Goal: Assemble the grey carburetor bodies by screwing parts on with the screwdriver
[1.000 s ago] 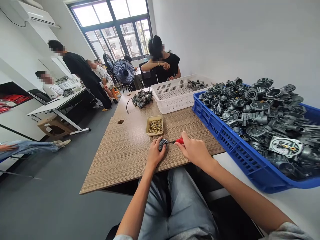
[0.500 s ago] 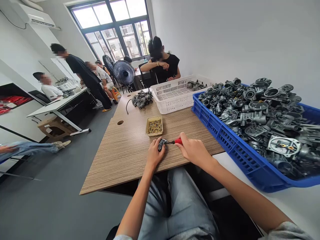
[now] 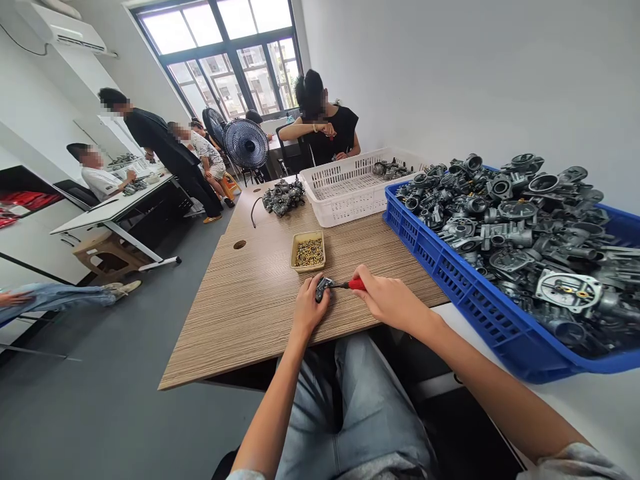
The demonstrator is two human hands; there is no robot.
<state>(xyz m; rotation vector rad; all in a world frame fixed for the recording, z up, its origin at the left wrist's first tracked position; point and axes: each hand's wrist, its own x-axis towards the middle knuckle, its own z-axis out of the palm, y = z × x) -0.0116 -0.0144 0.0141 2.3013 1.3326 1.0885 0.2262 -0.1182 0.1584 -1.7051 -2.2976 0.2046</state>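
My left hand [image 3: 310, 308] is closed around a small grey carburetor [image 3: 323, 288] near the front edge of the wooden table [image 3: 225, 320]. In my right hand [image 3: 387, 297] is a screwdriver [image 3: 356, 284] with a red handle, held level. Its dark shaft points left, and the tip meets the carburetor; the exact contact spot is too small to make out. Just beyond my left hand stands a small yellowish tray [image 3: 307, 268] filled with brass-coloured small parts.
To the right, a blue crate [image 3: 480, 320] is heaped with carburetors [image 3: 510, 227]. A white basket [image 3: 345, 215] holds several more, and a pile of carburetors [image 3: 283, 199] lies beside it. A co-worker [image 3: 330, 133] sits across the table. A fan [image 3: 246, 145] stands behind.
Both hands keep their hold on the carburetor and screwdriver, almost unmoved. My right forearm has shifted slightly. At the far left table, a seated person has raised a hand.
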